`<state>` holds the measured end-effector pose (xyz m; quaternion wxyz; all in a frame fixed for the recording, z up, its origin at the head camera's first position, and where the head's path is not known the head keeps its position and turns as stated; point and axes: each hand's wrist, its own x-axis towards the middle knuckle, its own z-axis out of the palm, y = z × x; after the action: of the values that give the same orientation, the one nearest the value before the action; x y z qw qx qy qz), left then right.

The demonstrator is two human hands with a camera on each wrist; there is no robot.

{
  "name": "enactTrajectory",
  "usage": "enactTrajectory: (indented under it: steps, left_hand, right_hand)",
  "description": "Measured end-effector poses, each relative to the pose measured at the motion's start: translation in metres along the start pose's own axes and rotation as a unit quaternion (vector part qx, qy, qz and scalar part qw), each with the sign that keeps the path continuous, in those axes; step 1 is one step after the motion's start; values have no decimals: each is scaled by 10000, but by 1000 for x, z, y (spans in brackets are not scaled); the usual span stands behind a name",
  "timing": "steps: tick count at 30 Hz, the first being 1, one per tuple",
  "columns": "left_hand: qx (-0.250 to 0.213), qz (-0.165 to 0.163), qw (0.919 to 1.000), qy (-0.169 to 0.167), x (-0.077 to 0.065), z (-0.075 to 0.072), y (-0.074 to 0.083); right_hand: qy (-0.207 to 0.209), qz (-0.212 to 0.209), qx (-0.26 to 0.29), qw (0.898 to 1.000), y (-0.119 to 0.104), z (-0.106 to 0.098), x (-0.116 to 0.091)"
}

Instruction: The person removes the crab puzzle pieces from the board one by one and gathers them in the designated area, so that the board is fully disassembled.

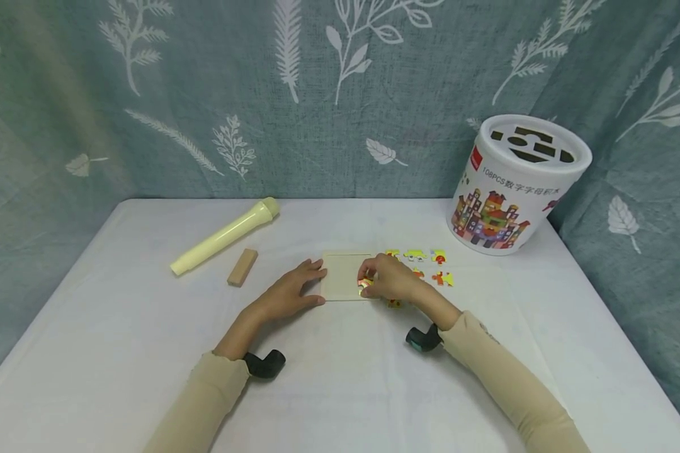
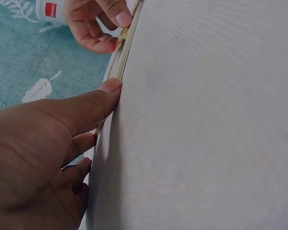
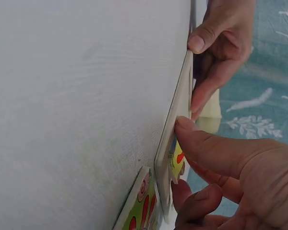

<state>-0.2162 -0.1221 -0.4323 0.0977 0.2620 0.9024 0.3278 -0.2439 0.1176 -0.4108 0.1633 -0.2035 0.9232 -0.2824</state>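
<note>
A shallow pale wooden puzzle tray lies flat on the table in the head view. At its left edge, my left hand holds the tray, thumb at the near corner and fingertips toward the far one. My right hand pinches a colourful jigsaw piece over the tray's right part. In the right wrist view this piece shows yellow and red, tilted between thumb and fingers. Several loose jigsaw pieces lie right of the tray, some partly hidden by my right hand.
Left of the tray lies a plain wooden block, with a pale yellow tube-like stick beyond it. A large white printed bucket with a slotted lid stands at the back right. A patterned curtain hangs behind the white table.
</note>
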Motion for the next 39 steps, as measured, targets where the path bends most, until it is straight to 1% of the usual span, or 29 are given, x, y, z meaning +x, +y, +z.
enactTrajectory:
  steps: [3, 5, 7, 11, 13, 18, 20, 23, 26, 31, 33, 37, 39]
  left_hand:
    - [-32, -34, 10000, -9, 1, 0, 1]
    - [-26, -42, 10000, -17, 1, 0, 1]
    - [15, -45, 10000, -27, 1, 0, 1]
    - [9, -106, 9999, -44, 1, 1, 2]
    - [-1, -123, 9999, -57, 2, 1, 2]
    - [11, -158, 9998, -73, 2, 1, 3]
    - [16, -145, 9999, -67, 2, 2, 3]
    - [-1, -54, 10000, -42, 2, 2, 2]
    - [-72, 100, 9999, -14, 2, 2, 0]
    - [-131, 198, 9997, -26, 0, 2, -1]
    - [-124, 215, 9997, -24, 0, 1, -1]
    - [-118, 251, 9996, 12, 0, 0, -1]
    - [-140, 257, 9996, 28, -1, 0, -1]
  right_hand:
    - [9, -129, 3, 9999, 3, 0, -2]
    - [33, -172, 200, 9996, 5, -2, -3]
    - [63, -230, 524, 9983, 9, -3, -4]
    - [66, -204, 1296, 9913, 18, -7, -3]
    - [30, -162, 1578, 9873, 21, -9, -2]
    - [-85, -46, 2089, 9779, 27, -14, -1]
    - [-72, 9, 2192, 9757, 30, -17, -2]
    - [1, 193, 2199, 9753, 38, -25, -7]
    - [57, 495, 2082, 9768, 50, -39, -17]
    - [32, 1004, 1909, 9764, 78, -62, -47]
    - [12, 1139, 1800, 9770, 90, -69, -61]
    - [-60, 1343, 1604, 9779, 106, -75, -81]
    - [-102, 1314, 1511, 9797, 110, -74, -88]
